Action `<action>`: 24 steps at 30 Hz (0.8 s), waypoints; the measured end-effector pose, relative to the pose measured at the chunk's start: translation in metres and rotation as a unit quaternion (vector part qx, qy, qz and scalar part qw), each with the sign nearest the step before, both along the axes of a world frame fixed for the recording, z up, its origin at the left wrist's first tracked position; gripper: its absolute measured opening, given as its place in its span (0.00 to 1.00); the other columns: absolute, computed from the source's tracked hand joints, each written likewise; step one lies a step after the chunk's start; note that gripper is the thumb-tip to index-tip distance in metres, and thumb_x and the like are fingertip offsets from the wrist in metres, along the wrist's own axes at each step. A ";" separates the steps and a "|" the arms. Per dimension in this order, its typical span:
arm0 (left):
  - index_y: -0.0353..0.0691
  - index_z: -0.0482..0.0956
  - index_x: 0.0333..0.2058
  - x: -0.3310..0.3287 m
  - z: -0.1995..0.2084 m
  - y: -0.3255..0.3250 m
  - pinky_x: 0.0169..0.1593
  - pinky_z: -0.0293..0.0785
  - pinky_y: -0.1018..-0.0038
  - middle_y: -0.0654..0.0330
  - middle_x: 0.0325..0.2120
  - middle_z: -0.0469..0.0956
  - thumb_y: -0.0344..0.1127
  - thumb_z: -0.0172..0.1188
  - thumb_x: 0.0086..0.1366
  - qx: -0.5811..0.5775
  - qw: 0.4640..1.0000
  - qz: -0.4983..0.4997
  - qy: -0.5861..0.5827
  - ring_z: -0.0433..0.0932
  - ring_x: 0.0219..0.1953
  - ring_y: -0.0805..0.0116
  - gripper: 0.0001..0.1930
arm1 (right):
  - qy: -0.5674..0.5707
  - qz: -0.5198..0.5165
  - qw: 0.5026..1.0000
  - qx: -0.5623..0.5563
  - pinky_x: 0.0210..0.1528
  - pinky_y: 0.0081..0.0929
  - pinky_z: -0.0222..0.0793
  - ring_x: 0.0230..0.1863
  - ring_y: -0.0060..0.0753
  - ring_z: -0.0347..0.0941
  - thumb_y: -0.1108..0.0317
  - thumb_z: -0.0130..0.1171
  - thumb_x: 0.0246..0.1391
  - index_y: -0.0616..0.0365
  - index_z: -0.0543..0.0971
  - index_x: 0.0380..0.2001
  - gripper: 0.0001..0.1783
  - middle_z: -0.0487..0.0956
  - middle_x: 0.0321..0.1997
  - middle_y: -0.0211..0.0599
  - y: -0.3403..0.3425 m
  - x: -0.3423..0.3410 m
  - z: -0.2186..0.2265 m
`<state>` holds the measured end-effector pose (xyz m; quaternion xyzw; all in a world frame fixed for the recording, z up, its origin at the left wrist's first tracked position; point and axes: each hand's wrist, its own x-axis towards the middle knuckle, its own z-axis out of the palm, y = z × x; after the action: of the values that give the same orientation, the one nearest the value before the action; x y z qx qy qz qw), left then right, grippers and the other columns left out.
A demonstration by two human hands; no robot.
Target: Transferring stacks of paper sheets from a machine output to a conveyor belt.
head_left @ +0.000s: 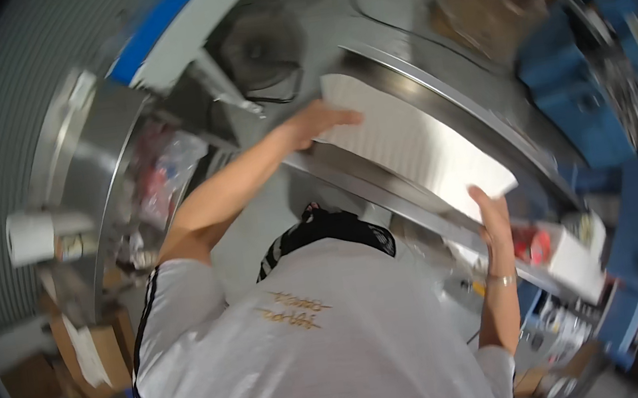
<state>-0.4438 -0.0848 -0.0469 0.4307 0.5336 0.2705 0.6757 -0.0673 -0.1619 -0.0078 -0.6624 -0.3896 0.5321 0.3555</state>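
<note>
A long pale sheet (pixel 415 134) with rounded corners and faint ridges spans the space between my hands. My left hand (pixel 322 121) grips its left end, with the thumb on top and the other fingers partly out of sight at the edge. At the right end, my right hand (pixel 492 212) holds the near corner, its thumb raised along the edge and the remaining fingers hidden. Beneath the sheet runs a shiny metal trough or bench (pixel 477 118) with raised rails along both sides. Whether the sheet touches that metal I cannot tell.
On the left, a steel table (pixel 100 159) carries plastic bags (pixel 170 170) and a white roll (pixel 20 238). Beyond the trough are a floor fan (pixel 258 46), a cable and a large brown bundle (pixel 487 4). A white box with red items (pixel 564 255) and blue cabinets (pixel 576 101) stand right.
</note>
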 end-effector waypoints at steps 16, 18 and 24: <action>0.37 0.60 0.60 -0.315 0.077 -0.196 0.62 0.57 0.66 0.54 0.55 0.68 0.40 0.69 0.52 0.188 0.911 0.360 -0.064 0.65 0.58 0.61 0.40 | 0.071 0.344 0.931 0.101 0.63 0.29 0.54 0.59 0.35 0.64 0.73 0.64 0.45 0.69 0.60 0.60 0.39 0.68 0.59 0.41 0.055 -0.351 0.091; 0.36 0.62 0.59 -0.364 0.098 -0.231 0.62 0.58 0.66 0.54 0.54 0.69 0.42 0.69 0.52 0.165 0.897 0.407 -0.041 0.66 0.57 0.62 0.38 | 0.036 0.394 0.911 0.118 0.62 0.29 0.55 0.58 0.35 0.64 0.71 0.63 0.46 0.68 0.63 0.59 0.36 0.69 0.57 0.41 0.056 -0.432 0.101; 0.31 0.65 0.57 -0.525 0.068 -0.348 0.63 0.57 0.67 0.50 0.53 0.70 0.45 0.67 0.54 0.103 0.800 0.590 0.023 0.66 0.58 0.60 0.37 | 0.126 0.632 0.761 0.079 0.55 0.27 0.63 0.51 0.29 0.70 0.66 0.61 0.50 0.62 0.69 0.56 0.30 0.73 0.52 0.35 0.044 -0.693 0.081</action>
<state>-0.9693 -0.4328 0.0208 0.1054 0.6688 0.6604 0.3248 -0.7607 -0.1176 0.0736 -0.1625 -0.7119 0.6823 0.0354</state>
